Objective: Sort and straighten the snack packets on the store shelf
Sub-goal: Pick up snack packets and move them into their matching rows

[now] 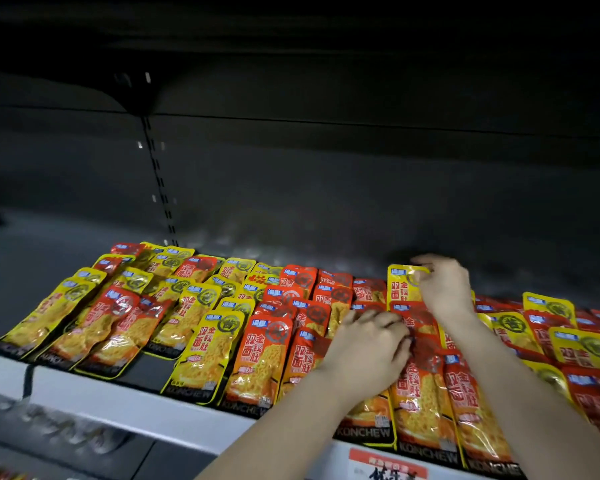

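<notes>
— The snack packets?
— In overlapping rows on the shelf, yellow and red mixed.
— And the hands?
— The right hand has its fingers pinching a yellow packet at the back. The left hand curls onto a red packet; I cannot tell whether it grips.

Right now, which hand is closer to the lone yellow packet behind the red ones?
Right. The right hand pinches the yellow packet at its top; the left hand lies in front, on red packets.
</notes>
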The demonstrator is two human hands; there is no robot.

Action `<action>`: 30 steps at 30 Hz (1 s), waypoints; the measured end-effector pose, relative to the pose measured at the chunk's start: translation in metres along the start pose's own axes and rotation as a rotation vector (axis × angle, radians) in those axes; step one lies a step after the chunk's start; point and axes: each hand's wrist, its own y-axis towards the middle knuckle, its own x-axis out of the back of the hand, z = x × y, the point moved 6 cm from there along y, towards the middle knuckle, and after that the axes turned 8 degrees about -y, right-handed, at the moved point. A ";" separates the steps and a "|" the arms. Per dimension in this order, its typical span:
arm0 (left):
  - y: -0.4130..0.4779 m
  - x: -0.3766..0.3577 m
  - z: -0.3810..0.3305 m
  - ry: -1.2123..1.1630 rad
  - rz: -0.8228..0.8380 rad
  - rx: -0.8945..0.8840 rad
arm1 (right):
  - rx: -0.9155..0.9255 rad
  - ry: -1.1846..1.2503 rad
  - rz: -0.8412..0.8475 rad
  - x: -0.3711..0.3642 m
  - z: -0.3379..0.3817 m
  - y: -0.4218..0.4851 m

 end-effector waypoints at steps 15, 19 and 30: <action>-0.007 0.061 0.010 -0.080 -0.290 0.008 | 0.094 0.558 -0.429 0.068 0.076 -0.027; -0.033 0.115 0.047 -0.148 -0.509 0.057 | 0.109 0.601 -0.356 0.055 0.117 -0.044; -0.082 0.169 0.171 -0.655 -0.296 0.247 | 0.103 0.640 0.059 -0.056 0.214 -0.101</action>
